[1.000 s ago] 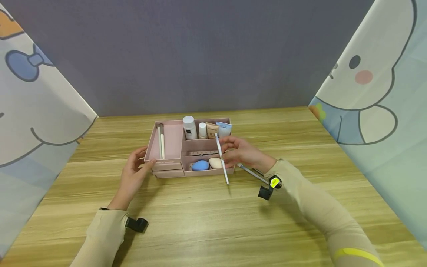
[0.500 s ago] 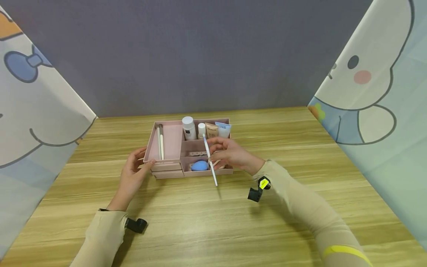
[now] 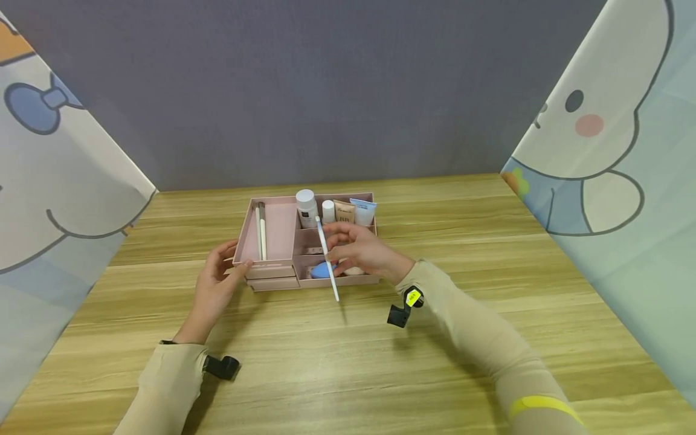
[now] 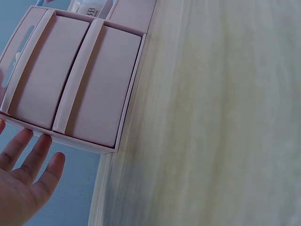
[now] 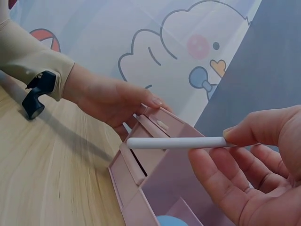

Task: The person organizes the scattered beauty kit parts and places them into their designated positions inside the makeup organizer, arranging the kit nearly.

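Note:
In the head view, my right hand (image 3: pixel 365 251) pinches a slim white makeup brush (image 3: pixel 328 266) between thumb and fingers, tilted over the front right compartments of a pink organizer (image 3: pixel 280 220). The right wrist view shows the brush's rounded handle end (image 5: pixel 174 142) sticking out of the pinch. My left hand (image 3: pixel 216 287) rests at the organizer's left front corner, thumb on the front edge. In the left wrist view, its spread, nearly straight fingers (image 4: pixel 36 162) touch the organizer's side. Two brushes (image 3: pixel 261 232) lie in the left top tray.
A white bottle (image 3: pixel 307 208), a small white-capped bottle (image 3: pixel 328 211), a beige tube (image 3: pixel 345 211) and a pale blue tube (image 3: pixel 363 212) stand in the back compartment. A blue sponge (image 3: pixel 322 271) and a beige one (image 3: pixel 354 271) lie in front. Drawers (image 4: pixel 101 84) are closed.
My right hand has moved left with the brush, from the organizer's right end to above the blue sponge. A second stick lying near the right wrist earlier is no longer visible. The left hand stays put.

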### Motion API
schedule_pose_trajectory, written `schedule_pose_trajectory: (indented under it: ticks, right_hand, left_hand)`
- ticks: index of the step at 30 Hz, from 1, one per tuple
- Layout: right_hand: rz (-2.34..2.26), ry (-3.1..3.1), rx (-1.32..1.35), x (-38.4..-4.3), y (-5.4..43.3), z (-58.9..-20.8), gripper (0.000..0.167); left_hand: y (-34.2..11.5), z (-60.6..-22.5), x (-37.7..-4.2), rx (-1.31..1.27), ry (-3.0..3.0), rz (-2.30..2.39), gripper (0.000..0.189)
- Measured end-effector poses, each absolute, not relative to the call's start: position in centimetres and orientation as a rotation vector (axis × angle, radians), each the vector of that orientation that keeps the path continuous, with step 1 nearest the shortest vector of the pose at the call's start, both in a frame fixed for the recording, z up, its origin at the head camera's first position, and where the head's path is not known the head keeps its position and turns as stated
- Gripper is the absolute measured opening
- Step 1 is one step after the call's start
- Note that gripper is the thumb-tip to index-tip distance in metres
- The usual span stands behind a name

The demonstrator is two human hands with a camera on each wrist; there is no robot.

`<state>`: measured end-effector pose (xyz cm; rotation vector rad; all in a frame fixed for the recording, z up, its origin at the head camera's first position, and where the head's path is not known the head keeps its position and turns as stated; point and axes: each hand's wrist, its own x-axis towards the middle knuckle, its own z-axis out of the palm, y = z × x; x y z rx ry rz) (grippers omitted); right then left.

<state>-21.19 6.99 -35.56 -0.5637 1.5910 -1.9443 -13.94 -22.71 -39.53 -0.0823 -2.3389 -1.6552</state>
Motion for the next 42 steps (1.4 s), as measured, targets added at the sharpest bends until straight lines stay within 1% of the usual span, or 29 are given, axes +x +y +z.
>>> schedule_pose_trajectory:
  ticks: [9,16,25,33,42]
  right_hand:
    - [-2.015,1.497,-0.524,-21.0,5.2,-35.4,0.061]
    - [-2.062,1.442,-0.461,-21.1,3.9,-35.1,0.058]
    - [-2.052,1.463,-0.457,-21.5,2.6,-34.9,0.055]
    - [-2.103,1.431,-0.361,-21.9,1.1,-34.1,0.056]
    - [-2.146,1.413,-0.367,-22.6,-0.2,-33.2,0.056]
  left_hand:
    - [-22.7,-39.4,-13.8,-0.089,-2.344,-1.673,0.050]
    - [-22.7,-39.4,-13.8,-0.095,-2.340,-1.671,0.050]
    - [-22.6,-39.5,-13.8,-0.086,-2.333,-1.669,0.049]
    - [-22.7,-39.5,-13.8,-0.083,-2.333,-1.667,0.049]
    - [-22.7,-39.5,-13.8,-0.089,-2.342,-1.666,0.050]
